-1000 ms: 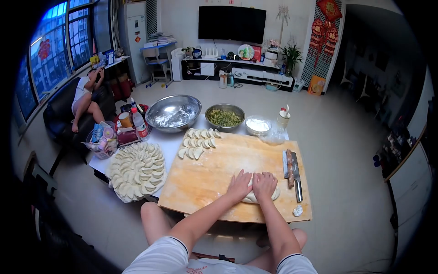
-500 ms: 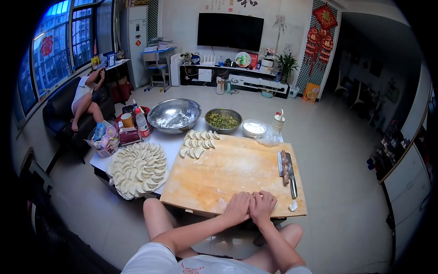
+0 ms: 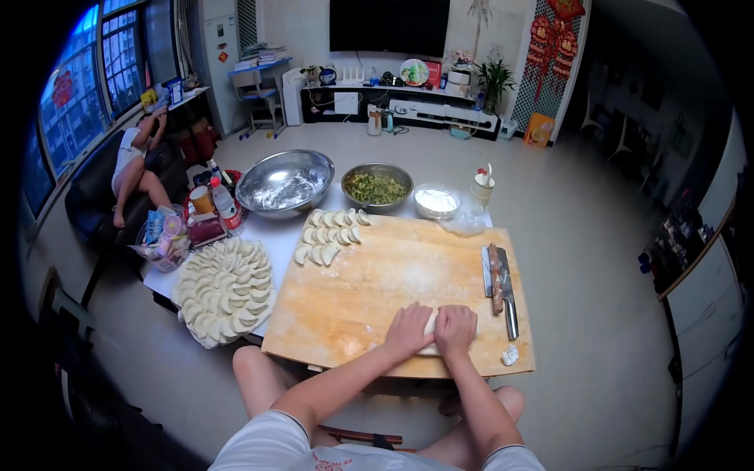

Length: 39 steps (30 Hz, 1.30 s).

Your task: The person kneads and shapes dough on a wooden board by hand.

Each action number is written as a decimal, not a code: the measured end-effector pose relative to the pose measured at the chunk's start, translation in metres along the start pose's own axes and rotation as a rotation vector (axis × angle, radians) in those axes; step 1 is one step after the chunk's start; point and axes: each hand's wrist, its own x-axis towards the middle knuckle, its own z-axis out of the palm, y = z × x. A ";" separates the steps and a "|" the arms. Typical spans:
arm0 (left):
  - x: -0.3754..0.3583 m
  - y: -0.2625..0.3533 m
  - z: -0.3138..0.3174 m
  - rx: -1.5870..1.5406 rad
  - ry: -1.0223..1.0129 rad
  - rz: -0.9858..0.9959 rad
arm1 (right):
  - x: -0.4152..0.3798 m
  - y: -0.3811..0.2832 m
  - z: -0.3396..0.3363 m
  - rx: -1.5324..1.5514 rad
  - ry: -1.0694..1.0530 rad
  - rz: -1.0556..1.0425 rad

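Observation:
Near the front edge of a floured wooden board [image 3: 385, 275], my left hand [image 3: 407, 331] and my right hand [image 3: 455, 328] press side by side on a pale lump of dough [image 3: 430, 330]. Fingers of both hands curl over it, so only a strip between and below them shows. To the right lie a cleaver [image 3: 506, 286] and a wooden rolling pin [image 3: 495, 279] alongside each other. A small whitish lump [image 3: 510, 355] sits at the board's right front corner. Rows of dumplings [image 3: 334, 228] occupy the board's far left corner.
A round tray of dumplings [image 3: 223, 292] stands left of the board. Behind are a large steel bowl [image 3: 285, 182], a bowl of green filling [image 3: 377, 187], a bowl of flour [image 3: 437, 202] and a white cup [image 3: 482, 187]. A bottle [image 3: 225, 208] stands back left. Another person [image 3: 137, 161] sits on a sofa.
Both hands have pushed forward slightly on the board, and more of the dough shows between them. The whole view has tilted down a little.

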 end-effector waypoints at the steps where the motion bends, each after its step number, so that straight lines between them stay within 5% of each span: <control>1: 0.007 -0.006 0.003 0.034 0.032 0.003 | 0.007 0.004 0.007 -0.045 -0.051 0.047; 5: 0.021 -0.022 0.019 0.153 0.166 0.022 | 0.032 0.008 0.025 -0.071 -0.004 0.112; 8: 0.016 -0.015 0.009 0.178 0.119 0.069 | 0.027 0.005 0.026 -0.171 0.128 -0.057; 11: -0.003 -0.005 -0.004 0.179 -0.105 0.055 | 0.019 -0.016 -0.011 -0.073 -0.482 0.160; 13: -0.015 0.001 -0.013 0.123 -0.251 0.043 | -0.008 -0.017 -0.013 -0.008 -0.263 0.020; 14: -0.026 0.004 -0.015 0.143 -0.144 0.112 | -0.022 -0.016 -0.015 0.023 -0.157 -0.049; 16: -0.052 0.014 -0.020 0.182 0.072 0.249 | -0.038 -0.025 -0.034 0.003 -0.166 -0.113; 24: -0.121 0.045 -0.052 0.240 0.001 0.299 | -0.110 -0.045 -0.058 -0.072 -0.111 -0.250; 29: -0.078 0.012 -0.011 0.126 0.171 0.237 | -0.073 -0.031 -0.022 -0.142 -0.066 -0.196; 36: 0.017 -0.028 -0.015 -0.064 -0.226 -0.106 | 0.016 -0.013 0.018 -0.016 -0.268 0.065; 39: 0.037 -0.040 -0.003 0.045 -0.102 -0.126 | 0.040 -0.008 0.034 -0.087 -0.232 0.115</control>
